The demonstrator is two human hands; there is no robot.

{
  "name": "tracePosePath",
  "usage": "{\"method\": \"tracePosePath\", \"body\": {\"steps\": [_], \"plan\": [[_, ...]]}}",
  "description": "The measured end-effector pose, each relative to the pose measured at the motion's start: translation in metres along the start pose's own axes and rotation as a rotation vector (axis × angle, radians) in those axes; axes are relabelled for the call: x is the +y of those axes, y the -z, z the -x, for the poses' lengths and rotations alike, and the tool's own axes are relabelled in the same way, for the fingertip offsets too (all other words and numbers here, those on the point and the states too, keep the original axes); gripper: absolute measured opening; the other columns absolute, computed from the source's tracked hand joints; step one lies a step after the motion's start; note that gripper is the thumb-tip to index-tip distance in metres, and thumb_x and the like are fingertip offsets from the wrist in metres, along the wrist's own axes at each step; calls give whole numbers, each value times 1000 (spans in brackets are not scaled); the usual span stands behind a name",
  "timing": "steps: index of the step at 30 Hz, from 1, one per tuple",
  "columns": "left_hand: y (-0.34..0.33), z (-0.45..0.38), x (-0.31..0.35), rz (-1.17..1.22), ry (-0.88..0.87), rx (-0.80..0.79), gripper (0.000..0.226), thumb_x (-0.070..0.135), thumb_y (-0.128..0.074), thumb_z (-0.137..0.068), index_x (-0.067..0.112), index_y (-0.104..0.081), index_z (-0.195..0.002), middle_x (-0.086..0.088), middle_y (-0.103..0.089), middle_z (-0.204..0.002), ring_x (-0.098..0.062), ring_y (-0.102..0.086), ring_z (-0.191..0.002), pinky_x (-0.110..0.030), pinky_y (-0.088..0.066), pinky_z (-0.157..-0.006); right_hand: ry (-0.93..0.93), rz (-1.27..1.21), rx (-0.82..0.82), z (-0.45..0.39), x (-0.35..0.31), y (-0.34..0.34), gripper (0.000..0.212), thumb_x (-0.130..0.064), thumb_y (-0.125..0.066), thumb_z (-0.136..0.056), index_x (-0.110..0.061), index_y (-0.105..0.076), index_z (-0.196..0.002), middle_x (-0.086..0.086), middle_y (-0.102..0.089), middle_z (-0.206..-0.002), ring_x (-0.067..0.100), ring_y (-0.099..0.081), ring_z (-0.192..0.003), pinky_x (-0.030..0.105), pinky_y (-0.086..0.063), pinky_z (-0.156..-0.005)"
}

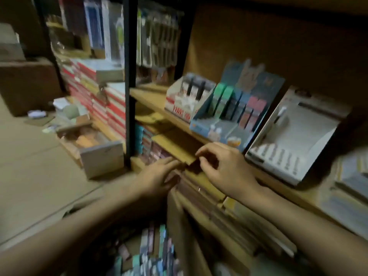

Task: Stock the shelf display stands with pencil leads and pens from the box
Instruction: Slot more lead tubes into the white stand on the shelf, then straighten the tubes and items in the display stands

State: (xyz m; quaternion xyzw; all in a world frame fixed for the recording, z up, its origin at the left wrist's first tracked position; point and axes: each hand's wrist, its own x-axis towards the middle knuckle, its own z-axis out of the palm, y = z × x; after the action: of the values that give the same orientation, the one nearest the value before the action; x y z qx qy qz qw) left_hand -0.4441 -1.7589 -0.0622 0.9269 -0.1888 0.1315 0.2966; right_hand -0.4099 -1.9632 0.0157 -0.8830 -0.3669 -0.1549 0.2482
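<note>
Dim, motion-blurred frame, so the details are soft.

Both hands meet at the front edge of the tan wooden shelf [159,100], roughly centre frame. Left hand [157,176]: fingers nearly straight, tips against a small dark object [196,166] at the shelf lip. Right hand [223,166]: fingers curled, thumb and forefinger apparently pinching the same dark thing from its 3 o'clock side. I can't tell what it is; my guess is a lead or pen pack.

Stock: the open brown cardboard box [173,226] sits at 6 o'clock, with mixed teal, grey and pink slim packs [151,253] inside. Targets: blue card display stand [237,108] with green, blue and pink packs at 1 o'clock; white-and-red card stand [187,98] at 12 o'clock, touching its left side; a mostly bare grey tiered tray stand [294,140] at 2 o'clock.

Risks, as I judge them:
- Two-handed fiddling at the shelf edge means a slipped pinch drops the pack behind the box or onto the lower shelf.
- Low light and similar pack colours could land it in the wrong slot.
- The right forearm passes near the grey tray's front lip, so a careless lift could nudge that light card stand off the shelf.
</note>
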Motion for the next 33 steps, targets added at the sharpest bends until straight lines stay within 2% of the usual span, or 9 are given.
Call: {"method": "tracePosePath", "body": {"steps": [2, 4, 9, 13, 17, 20, 23, 28, 33], "plan": [[-17, 34, -8, 136, 261, -177, 25, 23, -61, -89, 16, -65, -113, 2, -64, -105, -14, -63, -94, -18, -45, -76, -28, -78, -217, 32, -5, -47, 12, -24, -61, -87, -28, -69, -94, -13, -62, -88, 2, -58, -79, 19, -45, -68], [-46, 73, -24, 213, 525, -245, 21, 19, -61, -91, 18, -65, -111, 2, -66, -101, -16, -64, -95, -22, -46, -79, -138, -153, -419, 64, -6, -101, 15, -24, -64, -88, -29, -69, -101, -13, -61, -92, -1, -57, -79, 14, -42, -67], [-145, 185, -37, 361, 1167, -94, 25, 6, -61, -90, 7, -64, -115, -14, -68, -115, -28, -63, -106, -34, -49, -90, -603, -349, -716, 144, 2, -219, 34, -22, -67, -90, -16, -61, -123, -7, -58, -93, 9, -56, -85, 24, -47, -73], [-206, 239, -14, 479, 1465, -26, 27, 13, -70, -86, 11, -62, -113, -6, -66, -113, -20, -63, -102, -36, -52, -93, -667, -249, -904, 190, 14, -263, 47, -29, -74, -87, -17, -57, -129, 5, -64, -111, 19, -63, -95, 32, -53, -82], [-227, 260, -6, 472, 1489, -83, 28, 15, -75, -81, 20, -60, -104, 1, -63, -109, -9, -58, -90, -17, -49, -75, -607, -239, -1066, 214, 20, -280, 47, -24, -80, -81, -17, -62, -124, 5, -62, -125, 18, -60, -110, 31, -52, -92], [-233, 265, -9, 436, 1479, -116, 35, 6, -75, -80, 15, -60, -110, 1, -60, -109, -12, -57, -96, -19, -49, -79, -519, -184, -1140, 219, 18, -286, 42, -27, -84, -76, -19, -66, -114, 4, -63, -120, 19, -61, -106, 37, -53, -92], [-236, 267, -16, 450, 1474, -108, 24, 7, -70, -84, 14, -61, -105, 3, -62, -101, -8, -56, -90, -13, -45, -71, -453, -122, -1169, 224, 14, -292, 41, -31, -85, -73, -23, -67, -108, 1, -56, -120, 22, -55, -112, 41, -50, -96], [-238, 262, -25, 517, 1547, 64, 13, 10, -63, -90, 18, -57, -99, 6, -60, -93, -4, -57, -82, -15, -43, -63, -434, -97, -1146, 231, 10, -302, 41, -30, -80, -79, -18, -66, -116, 2, -53, -120, 23, -56, -109, 41, -50, -95], [-241, 261, -27, 529, 1528, 216, 10, 14, -54, -96, 22, -52, -101, 7, -59, -94, -1, -54, -79, -17, -40, -57, -493, -167, -1122, 232, 11, -308, 23, -23, -75, -85, -16, -69, -105, 1, -61, -113, 22, -61, -102, 40, -52, -91]]}}
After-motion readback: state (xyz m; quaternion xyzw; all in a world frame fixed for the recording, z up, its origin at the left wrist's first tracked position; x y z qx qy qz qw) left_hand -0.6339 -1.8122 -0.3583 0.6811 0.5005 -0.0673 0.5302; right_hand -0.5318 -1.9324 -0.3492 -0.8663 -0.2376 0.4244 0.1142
